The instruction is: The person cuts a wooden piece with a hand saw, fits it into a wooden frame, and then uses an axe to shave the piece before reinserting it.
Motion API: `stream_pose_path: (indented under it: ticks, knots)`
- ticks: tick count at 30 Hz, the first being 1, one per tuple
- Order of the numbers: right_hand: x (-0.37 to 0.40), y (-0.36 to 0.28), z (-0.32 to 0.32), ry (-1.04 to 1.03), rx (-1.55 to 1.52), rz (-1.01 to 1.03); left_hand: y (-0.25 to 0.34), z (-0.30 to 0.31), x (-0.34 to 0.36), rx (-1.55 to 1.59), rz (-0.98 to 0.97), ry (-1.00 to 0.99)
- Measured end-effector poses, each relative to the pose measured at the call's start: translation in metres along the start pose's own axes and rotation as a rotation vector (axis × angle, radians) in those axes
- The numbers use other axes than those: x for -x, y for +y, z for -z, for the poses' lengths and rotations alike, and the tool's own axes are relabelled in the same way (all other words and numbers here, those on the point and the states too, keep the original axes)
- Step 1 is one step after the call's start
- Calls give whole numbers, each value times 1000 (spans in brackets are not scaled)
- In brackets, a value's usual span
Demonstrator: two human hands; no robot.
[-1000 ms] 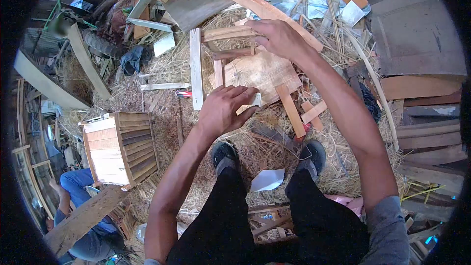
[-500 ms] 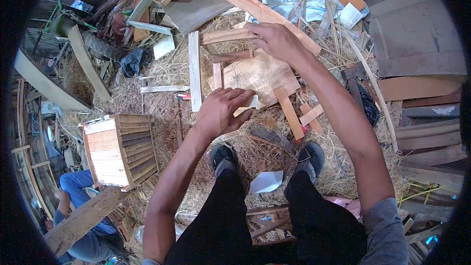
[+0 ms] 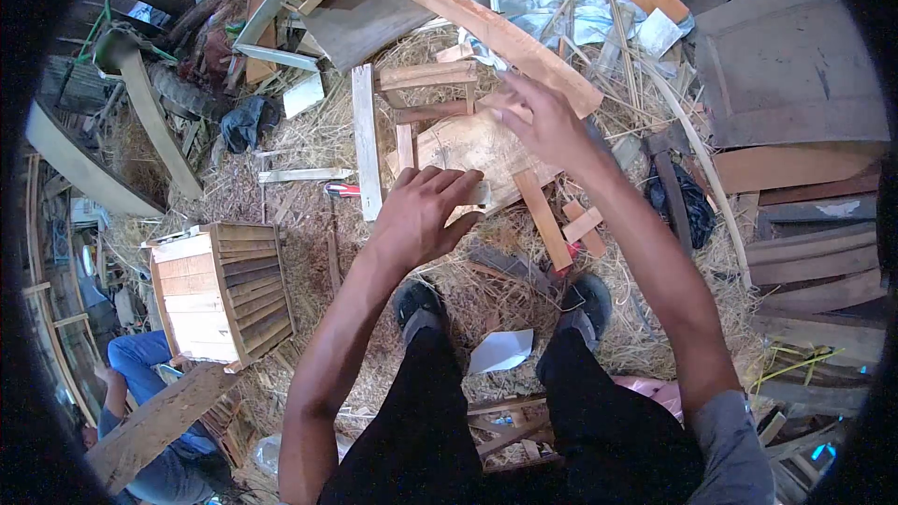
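Observation:
A wooden frame of narrow pieces, with a pale upright piece [image 3: 367, 140] on its left and a top rail [image 3: 427, 75], lies around a wide light board [image 3: 486, 151]. My left hand [image 3: 428, 215] rests over the frame's lower piece, fingers bent over it; its thumb is apart, and what lies beneath the palm is hidden. My right hand [image 3: 543, 122] is above the board's upper right, slightly blurred, fingers apart and holding nothing. A red-handled tool [image 3: 342, 190] lies left of the frame.
A slatted wooden box [image 3: 224, 295] stands at the left, near another person in blue jeans [image 3: 140, 365]. A long curved plank [image 3: 486, 28] lies beyond the frame. Short wood pieces [image 3: 543, 218] and white paper [image 3: 500, 352] lie nearer my feet.
My right hand has let go of the top rail's right end and moved down and to the right. My left hand stays at the lower piece. The view has shifted slightly.

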State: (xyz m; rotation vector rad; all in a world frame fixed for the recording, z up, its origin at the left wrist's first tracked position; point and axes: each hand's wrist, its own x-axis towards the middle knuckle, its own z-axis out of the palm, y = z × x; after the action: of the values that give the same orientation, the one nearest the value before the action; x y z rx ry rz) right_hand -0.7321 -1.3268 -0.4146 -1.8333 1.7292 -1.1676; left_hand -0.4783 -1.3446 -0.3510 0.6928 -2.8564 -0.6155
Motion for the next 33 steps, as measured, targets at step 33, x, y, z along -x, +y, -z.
stream_pose_path:
  ticks: [33]
  knots:
    - [145,3,-37,-524,294,-660,22,11,14,23,148,300]
